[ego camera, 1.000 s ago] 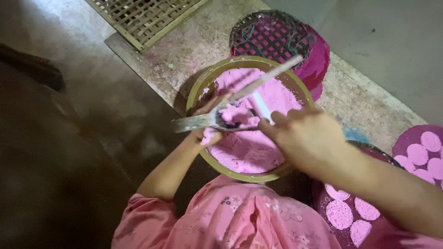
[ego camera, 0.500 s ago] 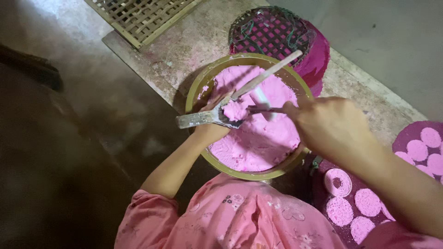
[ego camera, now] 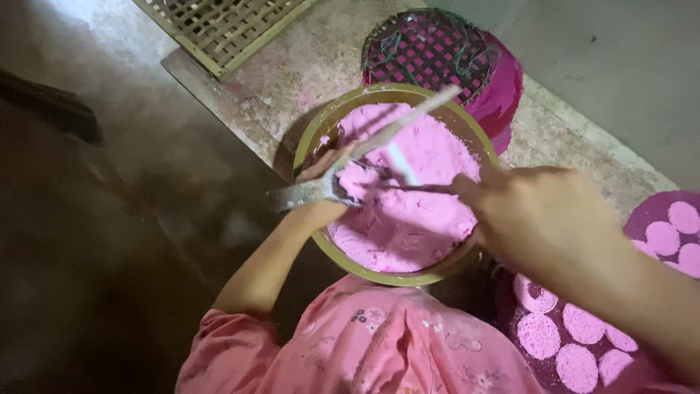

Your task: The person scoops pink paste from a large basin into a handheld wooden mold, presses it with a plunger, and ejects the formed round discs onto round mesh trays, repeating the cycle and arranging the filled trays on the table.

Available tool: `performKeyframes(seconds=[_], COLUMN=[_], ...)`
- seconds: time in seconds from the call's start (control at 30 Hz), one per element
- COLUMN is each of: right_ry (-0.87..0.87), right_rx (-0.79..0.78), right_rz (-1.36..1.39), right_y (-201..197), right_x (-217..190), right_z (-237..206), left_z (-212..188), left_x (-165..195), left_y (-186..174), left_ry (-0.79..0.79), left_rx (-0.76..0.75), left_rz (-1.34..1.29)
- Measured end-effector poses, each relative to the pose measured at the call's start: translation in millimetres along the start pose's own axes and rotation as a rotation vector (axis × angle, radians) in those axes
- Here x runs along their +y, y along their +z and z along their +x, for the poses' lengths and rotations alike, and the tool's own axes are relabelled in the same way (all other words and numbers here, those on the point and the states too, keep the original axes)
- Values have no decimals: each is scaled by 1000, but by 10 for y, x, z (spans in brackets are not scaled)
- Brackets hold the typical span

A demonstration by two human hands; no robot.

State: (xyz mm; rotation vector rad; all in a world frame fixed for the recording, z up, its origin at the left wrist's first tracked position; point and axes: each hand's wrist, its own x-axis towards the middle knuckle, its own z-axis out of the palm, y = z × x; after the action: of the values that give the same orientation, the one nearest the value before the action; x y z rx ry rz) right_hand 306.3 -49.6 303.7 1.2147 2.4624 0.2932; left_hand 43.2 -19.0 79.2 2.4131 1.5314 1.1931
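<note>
1. A round bowl (ego camera: 313,138) with an olive-green rim sits on the floor in front of the person. It is nearly full of bright pink paste (ego camera: 408,219).
2. The left hand (ego camera: 324,193) is over the bowl's left edge, closed around a paste-smeared metal tool (ego camera: 306,193) that sticks out past the rim.
3. The right hand (ego camera: 539,215) is at the bowl's right edge, fingers closed on a thin dark rod-like tool (ego camera: 415,187). The rod reaches across the paste to the left hand's tool.
4. A long pale stick (ego camera: 405,124) lies slanted across the top of the bowl, its far end near the rim.
5. The work looks like scooping or shaping paste between the two tools. It would go best with both tools held low over the bowl, so any loose paste falls back in.
6. Behind the bowl stands a pink bucket (ego camera: 503,87) topped by a dark woven basket (ego camera: 430,51).
7. At lower right, dark trays (ego camera: 642,215) hold rows of flat pink discs (ego camera: 538,335).
8. A bamboo lattice (ego camera: 219,22) lies at the top left.
</note>
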Motion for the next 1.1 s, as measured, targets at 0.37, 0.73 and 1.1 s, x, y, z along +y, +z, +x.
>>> performKeyframes(seconds=[0.37,0.73,1.1], right_ry=[-70,-144,102], right_rx=[59,248,402], right_rz=[101,68,1031], right_y=[347,71,966], right_x=[-144,-453,-401], right_z=[185,366,465], left_z=[92,48,113], left_x=[132,70,-92], left_y=[-21,119,165], left_ry=[-300,-118,-206], left_rx=[-219,-72,194], left_rz=[-76,110,40])
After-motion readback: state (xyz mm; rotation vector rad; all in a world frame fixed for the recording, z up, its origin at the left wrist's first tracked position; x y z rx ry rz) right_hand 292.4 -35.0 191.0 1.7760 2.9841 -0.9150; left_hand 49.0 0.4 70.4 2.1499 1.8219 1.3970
